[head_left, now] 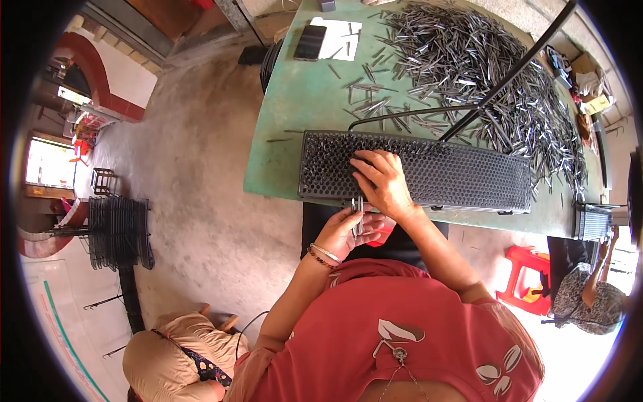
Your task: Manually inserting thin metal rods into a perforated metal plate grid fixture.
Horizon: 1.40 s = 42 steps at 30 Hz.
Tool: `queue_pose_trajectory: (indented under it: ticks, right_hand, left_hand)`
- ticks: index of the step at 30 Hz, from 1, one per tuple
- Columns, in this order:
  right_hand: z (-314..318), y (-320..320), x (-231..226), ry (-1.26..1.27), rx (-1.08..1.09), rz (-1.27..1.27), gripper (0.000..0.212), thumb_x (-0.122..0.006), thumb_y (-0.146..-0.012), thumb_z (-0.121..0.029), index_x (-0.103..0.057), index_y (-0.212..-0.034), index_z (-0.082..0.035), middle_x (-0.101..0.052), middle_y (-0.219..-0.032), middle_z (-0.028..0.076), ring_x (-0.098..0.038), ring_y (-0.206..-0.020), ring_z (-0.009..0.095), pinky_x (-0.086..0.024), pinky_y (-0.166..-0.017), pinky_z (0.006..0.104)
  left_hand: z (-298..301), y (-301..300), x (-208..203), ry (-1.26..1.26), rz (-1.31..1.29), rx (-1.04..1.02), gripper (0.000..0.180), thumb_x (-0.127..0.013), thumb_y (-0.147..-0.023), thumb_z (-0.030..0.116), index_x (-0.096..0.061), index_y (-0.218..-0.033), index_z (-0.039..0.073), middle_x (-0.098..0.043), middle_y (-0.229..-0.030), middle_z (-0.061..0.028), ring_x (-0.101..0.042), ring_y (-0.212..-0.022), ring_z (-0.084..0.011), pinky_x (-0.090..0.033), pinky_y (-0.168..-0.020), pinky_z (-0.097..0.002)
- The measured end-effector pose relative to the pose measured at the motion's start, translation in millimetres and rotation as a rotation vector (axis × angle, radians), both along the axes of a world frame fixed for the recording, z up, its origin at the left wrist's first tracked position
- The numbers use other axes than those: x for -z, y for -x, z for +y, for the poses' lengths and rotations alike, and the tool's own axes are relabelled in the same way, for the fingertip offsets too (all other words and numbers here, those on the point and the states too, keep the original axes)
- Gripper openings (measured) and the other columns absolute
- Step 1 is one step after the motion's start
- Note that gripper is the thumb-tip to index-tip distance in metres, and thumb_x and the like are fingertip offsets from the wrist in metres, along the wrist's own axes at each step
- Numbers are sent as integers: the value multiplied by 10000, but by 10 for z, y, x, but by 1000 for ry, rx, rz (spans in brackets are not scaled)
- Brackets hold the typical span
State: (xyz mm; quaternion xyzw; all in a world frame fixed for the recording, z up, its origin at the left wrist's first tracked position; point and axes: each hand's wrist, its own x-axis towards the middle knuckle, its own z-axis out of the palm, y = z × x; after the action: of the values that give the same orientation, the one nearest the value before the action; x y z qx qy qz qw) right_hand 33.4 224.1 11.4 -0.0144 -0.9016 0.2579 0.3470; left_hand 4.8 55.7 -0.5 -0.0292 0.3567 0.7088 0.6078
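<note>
The left hand [348, 231], wearing bangles at the wrist, is curled closed around a small bundle of thin metal rods [358, 213], held just below the near edge of the counter [288, 120]; the rods stand roughly upright in the fist, long axes pointing away from the person toward the tray, apparently so that single pieces can be drawn off easily. The right hand [380, 181] rests palm-down on the black perforated tray [435, 171], fingers [365, 161] bent and pressed to the grid of holes; whether it pinches a rod cannot be told. The tray lies along the counter's near edge, its long axis running left to right, within easy reach of both hands. Beyond it, a large loose heap of similar metal rods [469, 60] spreads over the green surface, pointing every way. A dark phone [310, 41] on white paper [341, 37] lies at the far edge. A red stool [529, 278] stands on the floor at right.
</note>
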Motion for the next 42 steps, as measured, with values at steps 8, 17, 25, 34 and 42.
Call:
queue_pose_trajectory:
  ticks: [8, 17, 25, 34, 42]
  right_hand:
    - [-15, -347, -154, 599, -241, -404, 215, -714, -783, -174, -672, -847, 28, -641, -799, 124, -633, -719, 257, -505, -648, 336]
    - [13, -236, -262, 1004, -30, -334, 188, -683, -840, -119, -668, -995, -14, -674, -812, 66, -604, -718, 89, -491, -641, 242]
    - [20, 122, -68, 425, -118, -136, 181, -680, -820, -95, -670, -991, -36, -666, -917, 88, -641, -798, 175, -513, -684, 284]
    - [-116, 136, -88, 607, -49, -176, 166, -683, -815, -120, -678, -960, -39, -682, -895, 97, -650, -777, 214, -510, -647, 309]
    - [-97, 134, -8, 574, -19, -155, 162, -684, -818, -129, -684, -962, -54, -688, -893, 87, -650, -724, 187, -508, -618, 287]
  left_hand:
    - [14, -25, -62, 6, 92, -74, 282, -453, -976, 185, -485, -1204, 24, -593, -1135, -134, -609, -1029, -241, -522, -853, -368]
    - [-27, -37, -20, 44, 116, -41, 343, -454, -974, 213, -475, -1238, -6, -578, -1181, -160, -594, -1036, -225, -475, -903, -374]
    - [-95, -56, -11, 36, 126, -44, 324, -452, -974, 202, -520, -1206, -15, -612, -1101, -123, -609, -965, -187, -496, -864, -345]
    - [-132, -81, 67, 0, 62, -63, 329, -464, -972, 214, -526, -1208, -6, -632, -1072, -102, -631, -932, -174, -506, -840, -314]
    - [-129, -68, 50, 4, 54, -75, 320, -460, -973, 204, -529, -1206, -3, -632, -1064, -103, -630, -932, -175, -507, -835, -313]
